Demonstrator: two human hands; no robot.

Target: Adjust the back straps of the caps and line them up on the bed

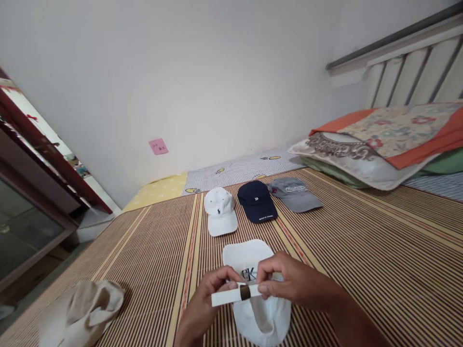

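Observation:
A white cap [262,318] with CK lettering lies on the striped mat [152,260], its brim pointing away from me. Its white strap [224,297], with a dark metal buckle [245,291], is raised between my hands. The fingers of my left hand [206,299] are closed on the strap left of the buckle. On the other side, my right hand [292,279] pinches the strap between thumb and fingers.
Beyond are a white cap [220,209], a navy cap [256,200] and a grey cap [294,193] in a row. A beige cloth item [83,313] lies at lower left. Pillows [361,154] are stacked at right, below a radiator [415,72].

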